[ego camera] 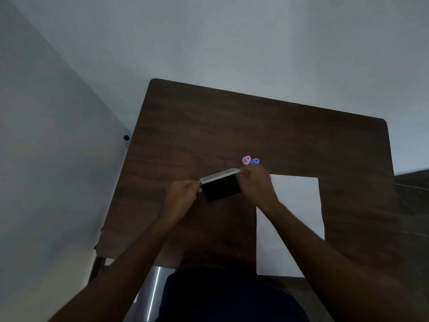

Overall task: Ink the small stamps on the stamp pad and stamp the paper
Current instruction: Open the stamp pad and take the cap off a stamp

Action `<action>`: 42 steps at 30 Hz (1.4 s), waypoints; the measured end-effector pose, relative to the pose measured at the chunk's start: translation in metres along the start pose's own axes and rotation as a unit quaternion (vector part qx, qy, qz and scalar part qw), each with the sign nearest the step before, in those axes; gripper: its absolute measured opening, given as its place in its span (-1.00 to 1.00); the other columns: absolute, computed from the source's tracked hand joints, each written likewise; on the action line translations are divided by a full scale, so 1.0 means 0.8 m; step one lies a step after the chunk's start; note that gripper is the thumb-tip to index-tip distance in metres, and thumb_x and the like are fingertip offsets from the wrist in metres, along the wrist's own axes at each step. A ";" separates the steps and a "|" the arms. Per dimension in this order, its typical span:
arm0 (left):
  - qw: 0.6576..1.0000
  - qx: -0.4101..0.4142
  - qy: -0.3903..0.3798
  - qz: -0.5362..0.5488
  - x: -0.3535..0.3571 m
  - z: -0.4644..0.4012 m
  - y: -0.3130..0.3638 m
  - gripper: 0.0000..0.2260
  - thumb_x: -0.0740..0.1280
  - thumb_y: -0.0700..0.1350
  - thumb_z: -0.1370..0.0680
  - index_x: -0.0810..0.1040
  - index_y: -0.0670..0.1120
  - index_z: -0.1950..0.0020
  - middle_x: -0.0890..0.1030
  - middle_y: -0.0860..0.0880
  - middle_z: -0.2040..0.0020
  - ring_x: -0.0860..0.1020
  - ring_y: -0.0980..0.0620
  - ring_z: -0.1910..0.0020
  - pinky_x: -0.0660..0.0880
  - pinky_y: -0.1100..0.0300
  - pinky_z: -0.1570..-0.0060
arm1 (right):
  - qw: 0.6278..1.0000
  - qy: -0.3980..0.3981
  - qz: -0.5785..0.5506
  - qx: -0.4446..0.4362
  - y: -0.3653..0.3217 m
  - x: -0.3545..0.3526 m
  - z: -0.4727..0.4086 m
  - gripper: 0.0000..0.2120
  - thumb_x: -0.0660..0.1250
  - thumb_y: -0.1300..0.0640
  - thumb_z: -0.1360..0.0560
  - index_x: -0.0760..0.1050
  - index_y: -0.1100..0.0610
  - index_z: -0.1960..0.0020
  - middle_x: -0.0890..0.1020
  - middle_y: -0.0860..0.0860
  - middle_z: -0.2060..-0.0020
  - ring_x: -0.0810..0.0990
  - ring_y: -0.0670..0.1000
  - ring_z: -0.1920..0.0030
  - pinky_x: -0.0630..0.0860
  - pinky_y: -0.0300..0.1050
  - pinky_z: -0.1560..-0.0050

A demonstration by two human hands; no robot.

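— Dark brown wood grain, that's the tabletop (290,135). What lies on it?

— A stamp pad (222,188) near the middle, its black ink face showing, with its pale lid (219,175) raised at the far edge. Just right of it a white sheet of paper (299,205) runs toward the near edge of the tabletop.

— And the hands?

— Both are at the pad. The left hand (183,196) pinches the left end of the lid between its fingertips. The right hand (257,184) is closed at the lid's right end, fingers curled on that corner; its forearm crosses over the paper.

— The small stamps?

— Two stand beyond the right hand, side by side and close together: a pink stamp (246,159) and a blue stamp (254,161). A sliver of purple shows at the right hand's edge by the paper's corner; I can't tell what it is.

— Any marks on the paper?

— None I can make out; the picture is dim.
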State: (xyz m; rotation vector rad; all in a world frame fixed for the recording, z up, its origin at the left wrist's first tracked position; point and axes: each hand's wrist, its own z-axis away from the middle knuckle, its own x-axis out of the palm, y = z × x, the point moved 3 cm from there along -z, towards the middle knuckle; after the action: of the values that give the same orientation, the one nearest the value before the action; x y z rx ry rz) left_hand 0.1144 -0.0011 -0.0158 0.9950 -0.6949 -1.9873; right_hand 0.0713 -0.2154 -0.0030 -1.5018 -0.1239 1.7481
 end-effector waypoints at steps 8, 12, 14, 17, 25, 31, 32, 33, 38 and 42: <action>0.999 -0.040 0.005 -0.035 -0.008 -0.029 0.005 -0.74 0.30 0.06 -0.49 0.62 0.01 0.35 0.63 0.02 0.39 0.59 0.07 0.34 0.49 0.21 0.28 | 1.000 -0.023 0.015 0.009 -0.022 -0.006 -0.027 -0.84 0.19 0.21 -0.54 0.53 0.23 0.06 0.62 0.12 0.14 0.57 0.03 0.12 0.50 -0.12 0.05; 0.999 -0.048 0.002 -0.021 -0.010 -0.033 0.007 -0.74 0.30 0.05 -0.49 0.62 0.01 0.35 0.63 0.06 0.37 0.59 0.09 0.30 0.46 0.20 0.32 | 0.999 -0.030 0.013 0.006 -0.024 -0.007 -0.034 -0.83 0.18 0.22 -0.56 0.52 0.25 -0.02 0.62 0.16 0.04 0.58 0.08 0.02 0.50 0.02 -0.12; 0.999 -0.048 0.003 -0.018 -0.010 -0.033 0.008 -0.74 0.30 0.04 -0.50 0.62 0.00 0.34 0.63 0.07 0.37 0.59 0.10 0.30 0.45 0.21 0.34 | 1.000 -0.031 0.002 0.004 -0.024 -0.006 -0.036 -0.84 0.18 0.21 -0.56 0.51 0.24 -0.02 0.62 0.17 0.03 0.57 0.06 0.04 0.50 -0.04 -0.09; 0.999 -0.036 0.003 -0.001 -0.011 -0.034 0.012 -0.76 0.30 0.02 -0.51 0.62 0.00 0.31 0.63 0.09 0.36 0.59 0.13 0.31 0.46 0.20 0.36 | 0.999 -0.036 -0.020 0.016 -0.023 -0.004 -0.040 -0.83 0.18 0.17 -0.56 0.52 0.20 0.00 0.61 0.12 0.07 0.53 -0.04 0.13 0.45 -0.26 0.15; 0.997 -0.024 -0.011 0.076 -0.008 -0.038 0.023 -0.80 0.23 -0.09 -0.53 0.62 0.10 0.19 0.63 0.24 0.33 0.55 0.29 0.37 0.42 0.31 0.36 | 0.996 -0.054 -0.070 0.028 -0.031 -0.004 -0.060 -0.82 0.22 0.20 -0.52 0.55 0.22 -0.05 0.63 0.12 0.04 0.58 0.04 0.05 0.55 -0.05 0.03; 0.993 -0.057 -0.001 0.103 0.000 -0.054 0.026 -0.79 0.24 -0.11 -0.52 0.60 0.08 0.24 0.63 0.11 0.27 0.55 0.14 0.27 0.40 0.27 0.35 | 0.990 -0.101 -0.088 0.050 -0.038 0.006 -0.082 -0.84 0.28 0.20 -0.48 0.57 0.25 0.03 0.63 0.14 0.07 0.58 0.06 0.05 0.52 -0.06 0.11; 0.993 -0.062 0.001 0.105 0.000 -0.058 0.026 -0.81 0.25 -0.10 -0.52 0.60 0.07 0.23 0.64 0.08 0.24 0.55 0.12 0.25 0.40 0.26 0.34 | 0.988 -0.117 -0.083 0.049 -0.039 0.009 -0.084 -0.85 0.29 0.19 -0.48 0.56 0.25 0.04 0.61 0.12 0.08 0.57 0.05 0.05 0.48 -0.12 0.15; 0.992 -0.067 0.004 0.107 0.000 -0.062 0.025 -0.83 0.26 -0.10 -0.51 0.61 0.06 0.21 0.64 0.06 0.23 0.55 0.11 0.25 0.40 0.26 0.34 | 0.987 -0.128 -0.082 0.054 -0.039 0.011 -0.086 -0.84 0.30 0.18 -0.48 0.55 0.24 0.01 0.59 0.10 0.08 0.56 0.04 0.05 0.45 -0.16 0.17; 0.990 -0.100 -0.006 0.104 0.000 -0.081 0.019 -0.87 0.28 -0.08 -0.50 0.63 0.05 0.10 0.64 0.06 0.18 0.55 0.08 0.20 0.40 0.23 0.33 | 0.976 -0.162 -0.109 0.096 -0.036 0.023 -0.092 -0.75 0.32 0.16 -0.49 0.50 0.22 -0.13 0.54 0.05 0.04 0.54 -0.01 0.04 0.46 -0.18 0.16; 0.990 -0.107 -0.011 0.096 0.003 -0.088 0.018 -0.87 0.28 -0.07 -0.52 0.59 0.04 0.20 0.63 0.07 0.22 0.54 0.07 0.22 0.40 0.21 0.33 | 0.972 -0.180 -0.105 0.110 -0.034 0.029 -0.097 -0.79 0.31 0.14 -0.49 0.51 0.22 -0.07 0.57 0.06 0.07 0.57 0.00 0.06 0.49 -0.16 0.17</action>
State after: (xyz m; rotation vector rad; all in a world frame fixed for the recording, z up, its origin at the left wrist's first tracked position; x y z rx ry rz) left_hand 0.1784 -0.0189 -0.0442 0.7516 -0.5520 -1.8613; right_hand 0.1527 -0.2148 -0.0287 -0.9680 -0.2564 1.7784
